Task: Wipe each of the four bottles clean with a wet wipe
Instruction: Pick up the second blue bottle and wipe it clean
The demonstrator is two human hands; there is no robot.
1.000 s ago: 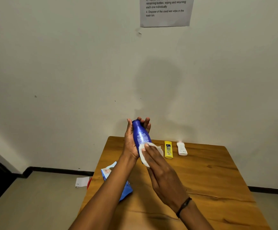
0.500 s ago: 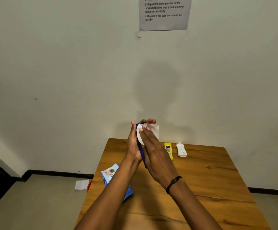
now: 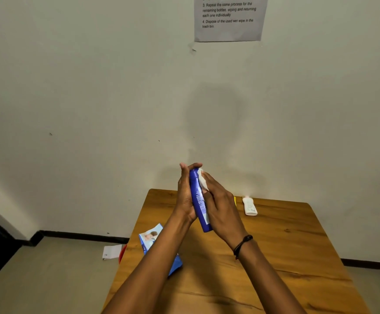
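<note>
Holding the blue bottle [image 3: 199,200] upright above the counter [image 3: 286,257], the left hand [image 3: 185,196] curls round its far side, fingertips hooked over the top. The right hand [image 3: 220,209] presses a white wet wipe [image 3: 202,179] flat against the bottle's upper right side with fairly straight fingers; a dark cord bracelet [image 3: 242,244] circles that wrist. Both hands close on the bottle from opposite sides, near the counter's back-left corner.

Bare wood grain runs wide to the right and front of the forearms. A white bottle [image 3: 249,206] lies flat near the back edge, just beside a yellow sliver [image 3: 235,200] mostly hidden by the right hand. A glossy blue wipes pack [image 3: 152,239] overhangs the left edge, under the left forearm. The bottle is smooth, slim plastic with pale lettering; the wipe is crumpled and soft.
</note>
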